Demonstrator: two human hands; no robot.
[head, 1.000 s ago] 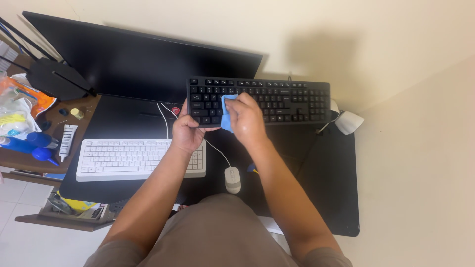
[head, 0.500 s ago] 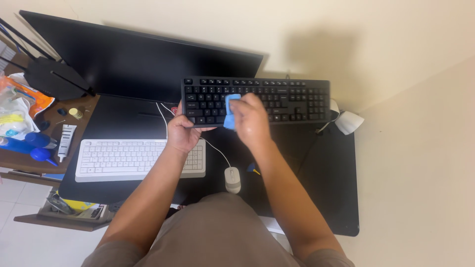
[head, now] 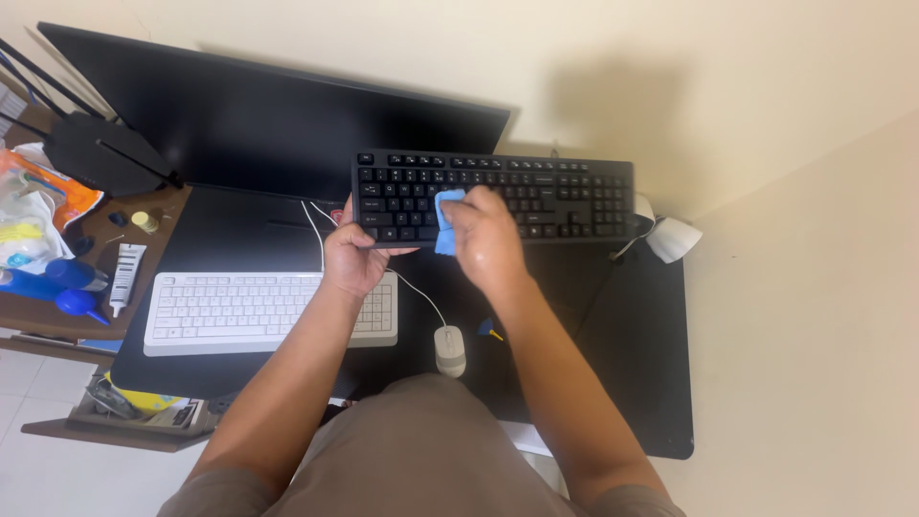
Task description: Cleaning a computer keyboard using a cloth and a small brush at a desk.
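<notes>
Black keyboard (head: 536,196) is up off the desk, tilted toward you, held in front of the monitor (head: 278,115) and above the black desk mat (head: 632,335). Your left hand (head: 352,257) grips the black keyboard's lower-left corner: fingers curled under the bottom edge, thumb up on the side. Your right hand (head: 486,239) presses a blue cloth (head: 446,220) flat on the keys in the left-centre section; fingers are bunched together over the cloth, which sticks out above and below your fingertips. The black keyboard's right end is unsupported and sits just beside the white object (head: 673,237) at the mat's back-right corner; can't tell if they touch.

Below and left of the black keyboard: white keyboard (head: 258,308) lying flat on the mat, partly under your left wrist. White mouse (head: 450,349) lies directly below the black keyboard's left half, its cable running up behind your left hand. Well left of the black keyboard, on the brown side shelf (head: 57,311): blue bottles (head: 57,287), a white tube (head: 124,276), a plastic bag (head: 38,215).
</notes>
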